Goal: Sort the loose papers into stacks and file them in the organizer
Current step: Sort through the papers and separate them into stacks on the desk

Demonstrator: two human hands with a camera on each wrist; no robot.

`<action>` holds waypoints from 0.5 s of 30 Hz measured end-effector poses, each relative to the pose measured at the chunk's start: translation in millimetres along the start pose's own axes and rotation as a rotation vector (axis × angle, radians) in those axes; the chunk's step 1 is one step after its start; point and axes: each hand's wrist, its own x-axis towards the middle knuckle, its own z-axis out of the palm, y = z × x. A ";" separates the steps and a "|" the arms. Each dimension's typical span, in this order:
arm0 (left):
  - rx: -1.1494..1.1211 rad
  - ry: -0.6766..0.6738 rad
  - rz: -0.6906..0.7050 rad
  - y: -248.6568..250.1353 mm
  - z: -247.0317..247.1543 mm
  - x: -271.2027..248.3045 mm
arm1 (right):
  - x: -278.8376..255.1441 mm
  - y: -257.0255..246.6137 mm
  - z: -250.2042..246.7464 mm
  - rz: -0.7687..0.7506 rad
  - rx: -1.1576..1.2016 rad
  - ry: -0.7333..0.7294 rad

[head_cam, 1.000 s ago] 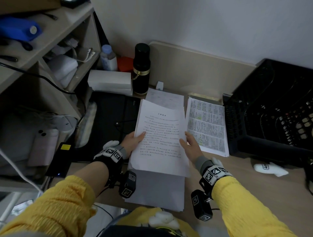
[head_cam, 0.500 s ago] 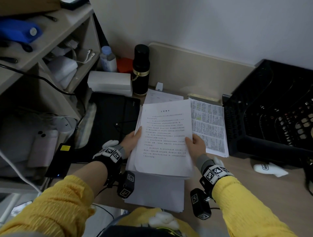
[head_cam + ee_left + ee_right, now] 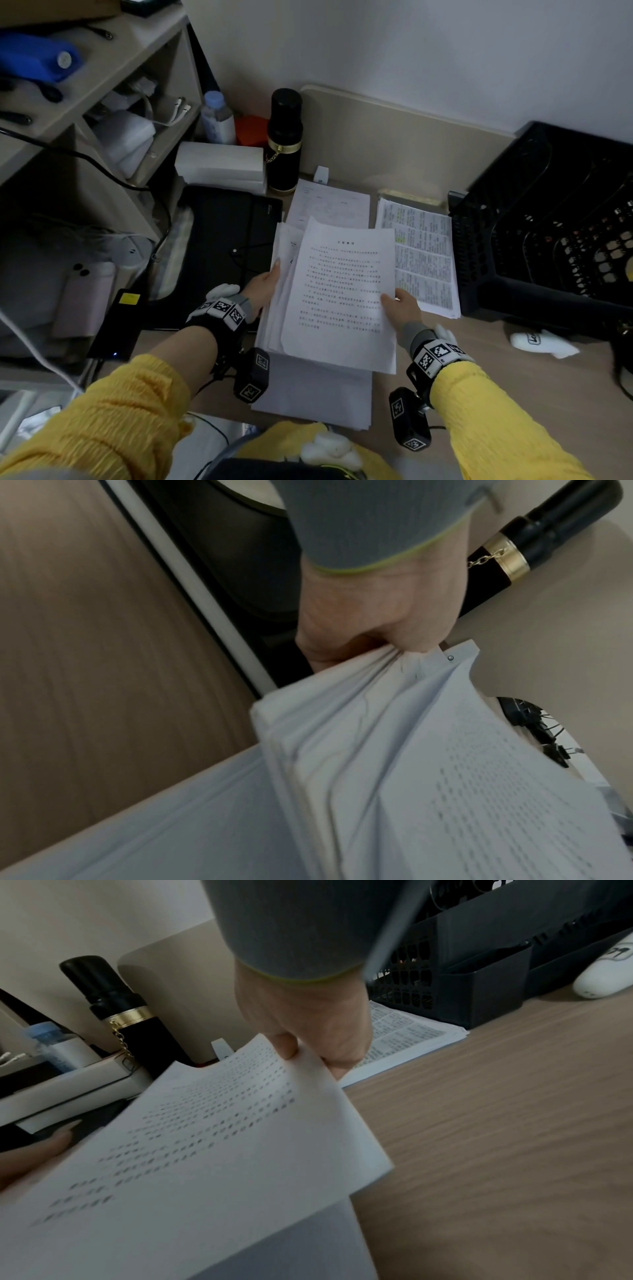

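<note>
A printed top sheet (image 3: 342, 294) is pinched at its right edge by my right hand (image 3: 399, 303), thumb on top in the right wrist view (image 3: 308, 1047). My left hand (image 3: 265, 286) grips a fanned bundle of white papers (image 3: 279, 308) by its left edge; the left wrist view shows that bundle (image 3: 359, 737) bunched in the fist (image 3: 363, 631). Beneath both lies a flat white stack (image 3: 318, 394) on the desk. A sheet of dense coloured text (image 3: 423, 253) lies to the right, another page (image 3: 329, 205) behind. The black mesh organizer (image 3: 548, 219) stands at far right.
A black flask (image 3: 284, 140) with a gold band stands behind the papers, beside white boxes (image 3: 221, 168) and a plastic bottle (image 3: 217, 118). A black folder (image 3: 222, 250) lies left. Shelves (image 3: 85, 102) rise at left. A white object (image 3: 543, 342) lies on the wooden desk (image 3: 513, 377) at right.
The top sheet has slid right and lifted off the bundle, its right edge now over the coloured-text sheet. My left hand has shifted from the sheet's face to the bundle's left edge.
</note>
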 end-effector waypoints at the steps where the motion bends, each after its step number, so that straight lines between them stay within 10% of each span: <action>1: -0.014 -0.008 0.005 -0.5 0.5 1.7 | 0.7 1.3 0.2 0.013 -0.031 0.004; 15: -0.004 -0.062 0.071 -2.0 1.6 -2.0 | 7.9 12.6 4.0 0.215 -0.333 -0.050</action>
